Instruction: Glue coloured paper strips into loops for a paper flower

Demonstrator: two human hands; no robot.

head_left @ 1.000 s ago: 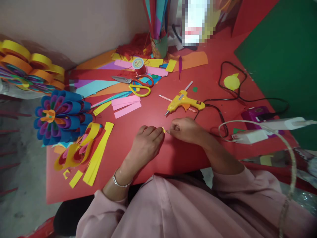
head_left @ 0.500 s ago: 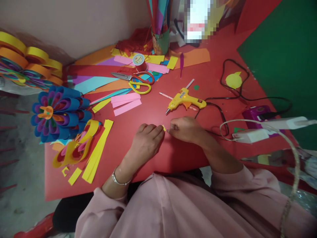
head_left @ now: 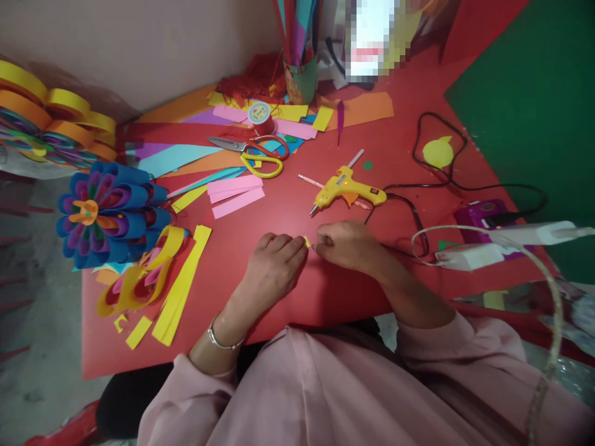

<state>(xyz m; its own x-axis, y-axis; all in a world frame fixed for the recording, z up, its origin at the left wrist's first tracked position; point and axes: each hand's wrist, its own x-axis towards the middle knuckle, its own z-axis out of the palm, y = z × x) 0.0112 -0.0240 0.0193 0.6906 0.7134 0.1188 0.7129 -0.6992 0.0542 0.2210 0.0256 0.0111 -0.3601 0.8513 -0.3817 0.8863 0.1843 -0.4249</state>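
Observation:
Near the front of the red table, my left hand is closed with its fingertips pinching a small yellow paper piece. Just to the right, my right hand is curled, thumb and forefinger pressed together beside that piece; what they hold, if anything, is too small to make out. A yellow hot glue gun lies a little beyond my right hand, its nozzle toward me. A pencil lies partly under it. Pink paper strips rest beyond my left hand.
Scissors, a thread spool and coloured paper lie at the back. Blue layered paper flowers, yellow loops and yellow strips are on the left. A black cord and a purple box sit to the right.
Hardly anything differs. Both hands stay together over the same spot, with the fingers shifting very slightly around the small yellow piece.

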